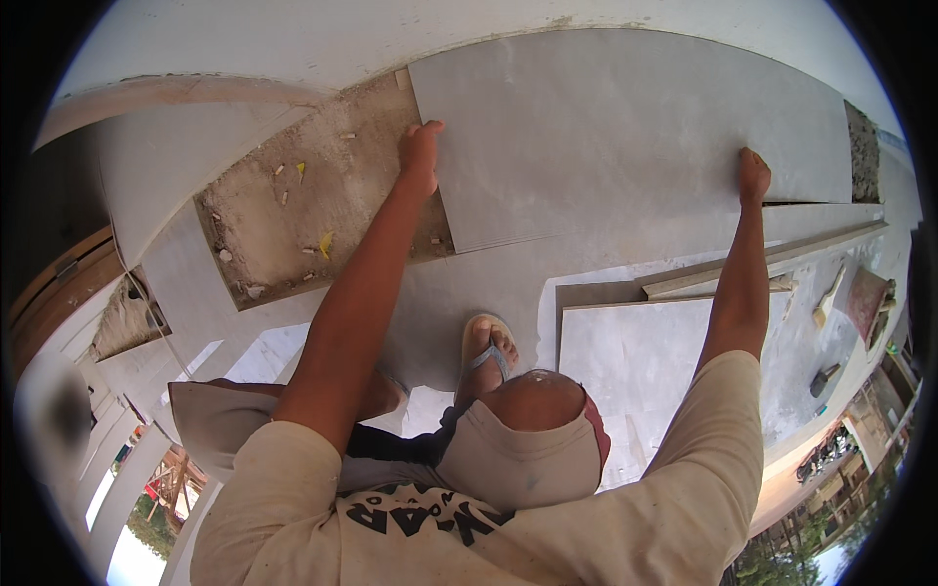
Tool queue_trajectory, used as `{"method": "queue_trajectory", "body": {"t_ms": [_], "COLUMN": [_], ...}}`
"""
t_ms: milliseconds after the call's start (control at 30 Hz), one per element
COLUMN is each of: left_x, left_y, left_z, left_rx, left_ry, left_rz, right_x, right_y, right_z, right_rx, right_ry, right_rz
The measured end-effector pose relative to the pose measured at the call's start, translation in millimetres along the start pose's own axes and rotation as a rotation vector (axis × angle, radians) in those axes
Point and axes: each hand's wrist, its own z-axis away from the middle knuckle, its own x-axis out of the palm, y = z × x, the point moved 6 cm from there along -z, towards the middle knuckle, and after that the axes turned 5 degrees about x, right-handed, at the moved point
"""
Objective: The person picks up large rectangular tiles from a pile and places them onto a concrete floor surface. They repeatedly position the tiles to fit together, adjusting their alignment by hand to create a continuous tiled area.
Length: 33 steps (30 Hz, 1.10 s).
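Large grey rectangular tile (625,137) down, near-right edge not flush; bare brown dirt recess (342,190) untiled. Left hand (421,156), right hand (753,177) curled at tile; can't tell if gripping.

At the bottom of the frame, the person wore a cream T-shirt (596,537) with bold black lettering (415,518) and loose short sleeves (718,420), the arms bare down to the left hand (421,156) and the right hand (753,178). The greyish-beige shorts (523,454), at lower centre, had a black section (401,443) and dark red trim (597,439). Near the centre, a pale-soled flip-flop (472,354) showed its grey-blue strap (501,364).
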Motion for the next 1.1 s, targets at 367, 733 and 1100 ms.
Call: {"method": "queue_trajectory", "body": {"t_ms": [367, 733, 1100], "left_x": [3.6, -9.0, -18.2], "left_y": [10.7, 16.1, 11.9], "left_z": [18.7, 19.9, 12.8], "left_rx": [0.093, 0.128, 0.156], "left_ry": [0.120, 0.127, 0.163], "left_rz": [-0.078, -0.117, -0.087], "right_x": [-4.7, 9.2, 23.7], "right_y": [4.9, -1.0, -17.3], "right_z": [4.8, 14.4, 9.5], "right_rx": [0.122, 0.091, 0.005], "right_ry": [0.066, 0.002, 0.009], "right_rz": [-0.086, -0.091, 0.004]}}
